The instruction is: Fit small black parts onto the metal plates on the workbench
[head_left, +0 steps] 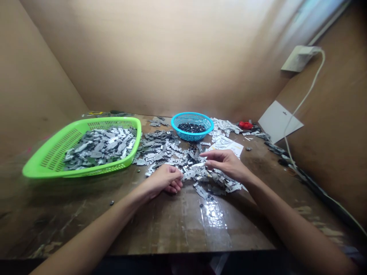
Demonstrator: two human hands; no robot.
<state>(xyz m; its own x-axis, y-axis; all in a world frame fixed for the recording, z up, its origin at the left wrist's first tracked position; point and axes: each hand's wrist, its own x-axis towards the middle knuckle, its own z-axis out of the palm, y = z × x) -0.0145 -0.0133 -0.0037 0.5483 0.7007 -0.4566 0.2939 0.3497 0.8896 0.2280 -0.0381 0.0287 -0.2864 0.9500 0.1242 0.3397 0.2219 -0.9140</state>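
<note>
My left hand (165, 178) rests on the wooden table with its fingers curled in; what they hold is too small to name. My right hand (225, 162) hovers just right of it, fingers pinched on a small flat metal plate (197, 165). Both hands sit at the near edge of a loose pile of grey metal plates (169, 151) spread over the table's middle. A small blue basket (192, 125) of tiny black parts stands behind the pile.
A green basket (86, 147) heaped with metal plates sits at the left. White paper slips (225, 128), a red object (246, 125) and a white sheet (279, 120) lie at the back right. A white cable (301, 103) runs down the right wall. Brown walls enclose the table.
</note>
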